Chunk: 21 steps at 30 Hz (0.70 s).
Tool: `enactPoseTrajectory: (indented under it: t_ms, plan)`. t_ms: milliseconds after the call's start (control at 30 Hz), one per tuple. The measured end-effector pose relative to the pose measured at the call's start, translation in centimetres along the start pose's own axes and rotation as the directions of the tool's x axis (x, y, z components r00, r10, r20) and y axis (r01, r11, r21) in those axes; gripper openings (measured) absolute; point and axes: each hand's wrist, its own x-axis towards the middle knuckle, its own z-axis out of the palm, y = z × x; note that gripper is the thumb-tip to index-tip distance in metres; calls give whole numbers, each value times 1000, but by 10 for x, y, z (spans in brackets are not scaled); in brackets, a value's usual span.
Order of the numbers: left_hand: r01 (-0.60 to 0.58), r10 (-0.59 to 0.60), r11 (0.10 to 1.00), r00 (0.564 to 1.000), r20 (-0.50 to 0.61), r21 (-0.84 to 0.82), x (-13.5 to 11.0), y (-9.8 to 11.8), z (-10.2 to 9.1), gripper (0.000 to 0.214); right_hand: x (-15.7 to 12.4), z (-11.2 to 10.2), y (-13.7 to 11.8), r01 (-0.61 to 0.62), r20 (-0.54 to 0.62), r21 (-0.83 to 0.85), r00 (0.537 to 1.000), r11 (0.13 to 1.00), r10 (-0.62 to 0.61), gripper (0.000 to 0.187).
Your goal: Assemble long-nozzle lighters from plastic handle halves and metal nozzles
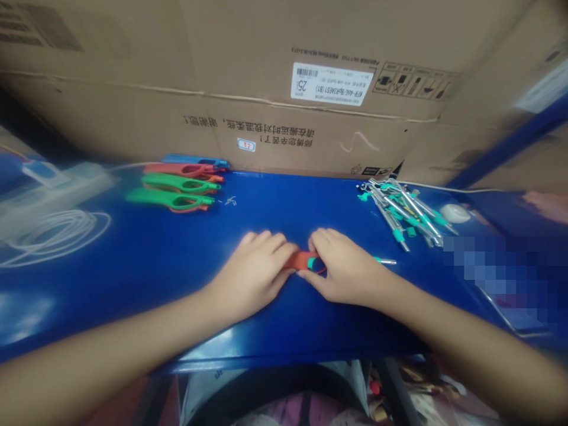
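Blue table [275, 204] | left fingers [279, 253], right fingers [320, 238]: curled round orange piece [299, 260]

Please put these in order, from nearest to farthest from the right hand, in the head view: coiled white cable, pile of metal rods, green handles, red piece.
1. Red piece: held in the right hand.
2. Pile of metal rods: beyond the hand, to its right.
3. Green handles: off to the left.
4. Coiled white cable: farthest left.
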Motion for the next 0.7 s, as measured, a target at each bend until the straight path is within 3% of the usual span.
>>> enactPoseTrajectory:
  t_ms: [233, 400, 567, 700]
  plan:
    - [-101, 101, 987, 995, -7, -128, 3, -12, 5, 31, 2, -2, 4, 11, -3, 45, 1000, 999, -10, 22]
    - [-188, 186, 976, 982, -25, -108, 6, -13, 5, 32, 0, -3, -1, 22, 20, 34, 1000, 999, -23, 19]
    - [-160, 159, 986, 987, -18, -52, 6, -12, 4, 30, -1, -3, -2, 57, -24, -63, 998, 996, -58, 18]
    - [-130, 130, 990, 992, 0, -59, 5, -11, 2, 28, -2, -6, -2, 19, -14, -10, 1000, 1000, -19, 18]
